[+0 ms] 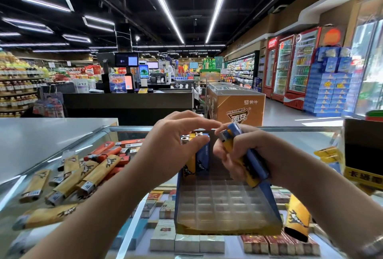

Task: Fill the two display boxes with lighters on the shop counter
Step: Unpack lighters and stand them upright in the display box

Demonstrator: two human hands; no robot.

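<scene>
A blue display box (269, 198) with a clear grid of slots stands on the glass counter (132, 229). A few yellow and blue lighters (202, 161) stand upright in its far left slots. My left hand (176, 146) hovers over them, fingers spread and slightly bent, thumb tip on top of a blue one. My right hand (244, 155) grips a bundle of yellow and blue lighters (246, 159) above the box's far right part. A pile of loose yellow and orange lighters (78, 177) lies on the counter to the left. One yellow lighter (297, 217) lies right of the box.
A second yellow and black box (362, 155) stands at the right edge of the counter. Cigarette packs (186, 242) show under the glass. A grey counter top (41, 138) lies at the far left. Checkout desks, a freezer and drink fridges stand beyond.
</scene>
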